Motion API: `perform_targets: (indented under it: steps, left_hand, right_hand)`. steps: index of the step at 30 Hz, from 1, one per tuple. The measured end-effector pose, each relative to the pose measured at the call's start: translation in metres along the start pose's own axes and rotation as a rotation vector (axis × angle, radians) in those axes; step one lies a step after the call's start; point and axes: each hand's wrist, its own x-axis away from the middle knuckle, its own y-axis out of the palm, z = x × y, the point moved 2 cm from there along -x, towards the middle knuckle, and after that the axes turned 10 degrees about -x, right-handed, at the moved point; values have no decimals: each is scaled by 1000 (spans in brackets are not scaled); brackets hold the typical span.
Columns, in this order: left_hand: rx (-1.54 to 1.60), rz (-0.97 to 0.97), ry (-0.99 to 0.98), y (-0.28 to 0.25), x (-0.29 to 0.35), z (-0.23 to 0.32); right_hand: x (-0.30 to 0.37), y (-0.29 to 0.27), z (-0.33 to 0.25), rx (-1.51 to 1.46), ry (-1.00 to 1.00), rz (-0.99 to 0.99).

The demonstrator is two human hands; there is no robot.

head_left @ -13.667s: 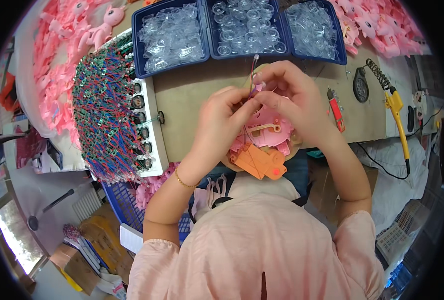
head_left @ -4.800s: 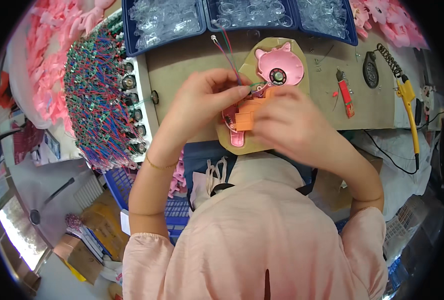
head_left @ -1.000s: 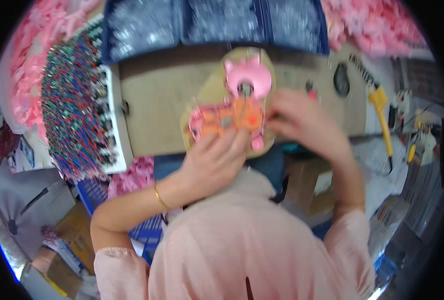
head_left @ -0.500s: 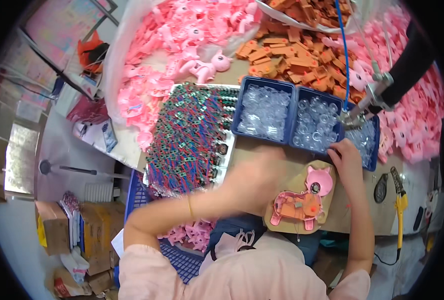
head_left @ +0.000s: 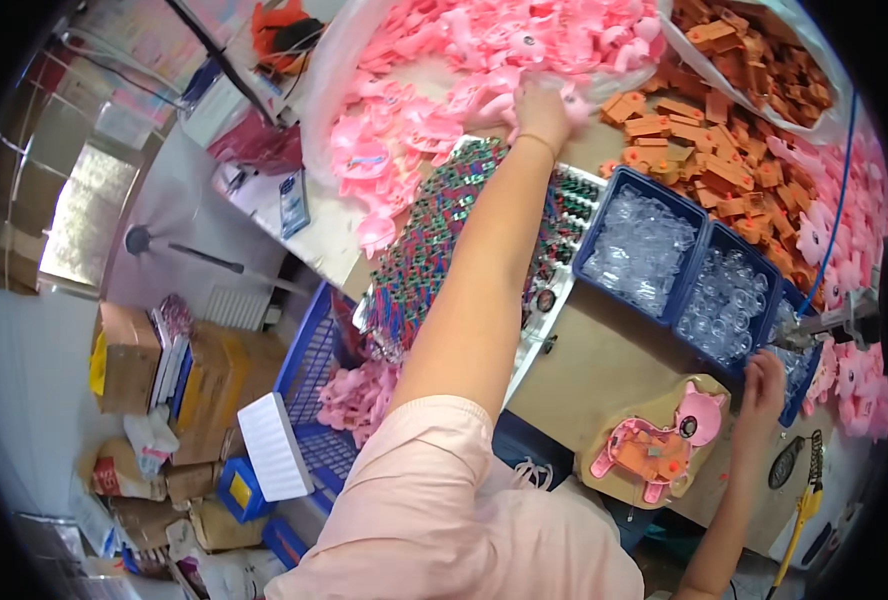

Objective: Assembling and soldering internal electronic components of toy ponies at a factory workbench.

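At the far side of the table, my left hand (head_left: pixel 541 118) is closed over a pink animal-shaped toy shell (head_left: pixel 572 102); the fingertips are partly hidden. My right hand (head_left: pixel 760 388) rests by the near edge of the right-hand blue bins, fingers loosely bent and a little apart, with nothing visible in them. Near the table's front edge, a tan holder (head_left: pixel 604 482) carries an opened pink toy half (head_left: pixel 702 418). An orange box-like part (head_left: pixel 649 455) with thin wires sits inside its body, and a dark round piece in its head.
Blue bins (head_left: pixel 686 320) hold clear plastic parts. Wired circuit boards (head_left: pixel 434 240) lie in a white tray under my left forearm. Orange parts (head_left: pixel 729 150) and pink shells (head_left: pixel 534 35) are heaped behind. A yellow-handled soldering iron (head_left: pixel 810 500) stands at right; a blue basket (head_left: pixel 309 345) at left.
My left hand has swept from above the table's middle out to the far pink shell. The view has swung left, so the table things appear further right. My right hand stays near the bins.
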Motion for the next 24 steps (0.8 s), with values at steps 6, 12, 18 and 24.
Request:
perform_targets:
  steps: [6, 12, 18, 24]
  left_hand:
    - [651, 49, -184, -42, -2, -80]
    - [488, 397, 229, -196, 126, -116]
    - [2244, -463, -516, -202, 267, -113]
    - [1992, -606, -658, -193, 335, -12]
  right_hand:
    - [9, -9, -11, -553, 378, 99]
    - [71, -47, -65, -632, 600, -38]
    - [124, -47, -100, -208, 521, -204]
    - [124, -21, -99, 231, 222, -218]
